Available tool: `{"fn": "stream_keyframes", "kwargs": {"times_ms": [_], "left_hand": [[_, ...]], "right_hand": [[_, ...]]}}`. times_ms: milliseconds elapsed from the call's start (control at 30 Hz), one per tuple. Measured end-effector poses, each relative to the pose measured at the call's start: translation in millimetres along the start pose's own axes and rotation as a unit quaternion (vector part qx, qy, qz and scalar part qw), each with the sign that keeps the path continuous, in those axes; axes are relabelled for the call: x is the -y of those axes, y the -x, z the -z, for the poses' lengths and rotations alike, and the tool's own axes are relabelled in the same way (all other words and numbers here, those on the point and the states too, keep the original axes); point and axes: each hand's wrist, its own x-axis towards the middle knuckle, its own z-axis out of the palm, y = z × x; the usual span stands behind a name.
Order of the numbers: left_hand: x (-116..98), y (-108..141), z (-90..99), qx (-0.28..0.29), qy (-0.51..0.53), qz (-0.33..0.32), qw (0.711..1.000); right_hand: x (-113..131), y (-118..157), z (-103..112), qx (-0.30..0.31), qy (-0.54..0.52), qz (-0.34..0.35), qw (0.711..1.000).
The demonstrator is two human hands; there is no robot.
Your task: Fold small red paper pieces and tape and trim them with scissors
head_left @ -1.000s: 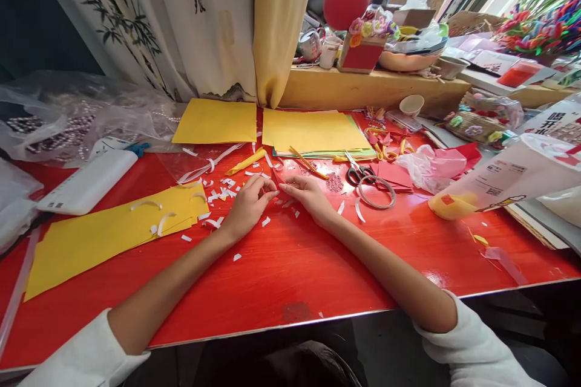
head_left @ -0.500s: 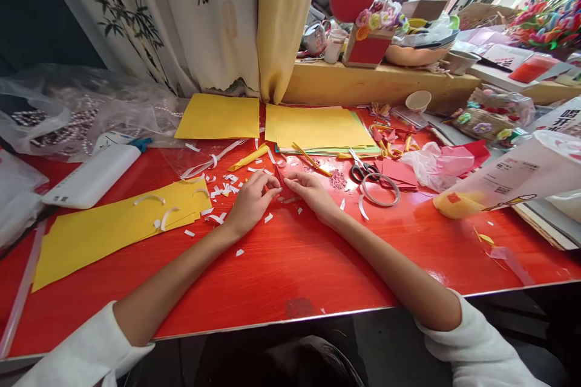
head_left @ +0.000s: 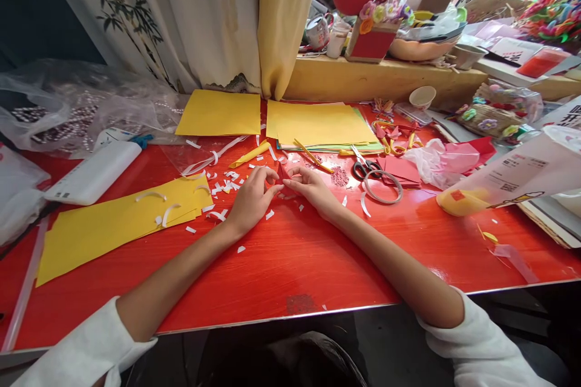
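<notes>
Near the middle of the red table [head_left: 354, 260], my left hand [head_left: 255, 196] and my right hand [head_left: 313, 190] meet at a small folded piece of red paper [head_left: 281, 173]. Each hand pinches one side of it between thumb and fingers. The paper comes to a point at the top; its lower part is hidden by my fingertips. White paper scraps [head_left: 222, 186] lie beside my left hand. Black-handled scissors [head_left: 363, 168], a roll of tape [head_left: 384, 187] and a stack of red paper [head_left: 399, 170] lie to the right of my right hand.
Yellow sheets [head_left: 122, 211] lie at the left, with more yellow paper [head_left: 318, 124] at the back. A white box-like object [head_left: 95, 172] rests at the far left. At the right a tilted plastic cup [head_left: 508, 172] stands near crumpled pink plastic [head_left: 438, 163]. The windowsill [head_left: 327, 80] is cluttered.
The view has shifted slightly. The tip of the red paper shows more clearly between my fingers, which have moved a little; both hands keep their pinch.
</notes>
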Motion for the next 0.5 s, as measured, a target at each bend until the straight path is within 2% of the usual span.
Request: {"fn": "stream_keyframes", "kwargs": {"times_ms": [200, 333, 500], "left_hand": [[1.9, -1.2, 1.6, 0.019, 0.010, 0.006, 1.000], [2.5, -1.2, 1.3, 0.008, 0.013, 0.010, 1.000], [5.5, -2.4, -0.9, 0.006, 0.002, 0.022, 1.000]], "right_hand": [[-1.9, -0.1, 1.1, 0.013, -0.012, 0.005, 1.000], [-2.7, -0.4, 1.1, 0.006, -0.003, -0.008, 1.000], [-3.4, -0.9, 0.0, 0.031, 0.034, -0.007, 0.999]]}}
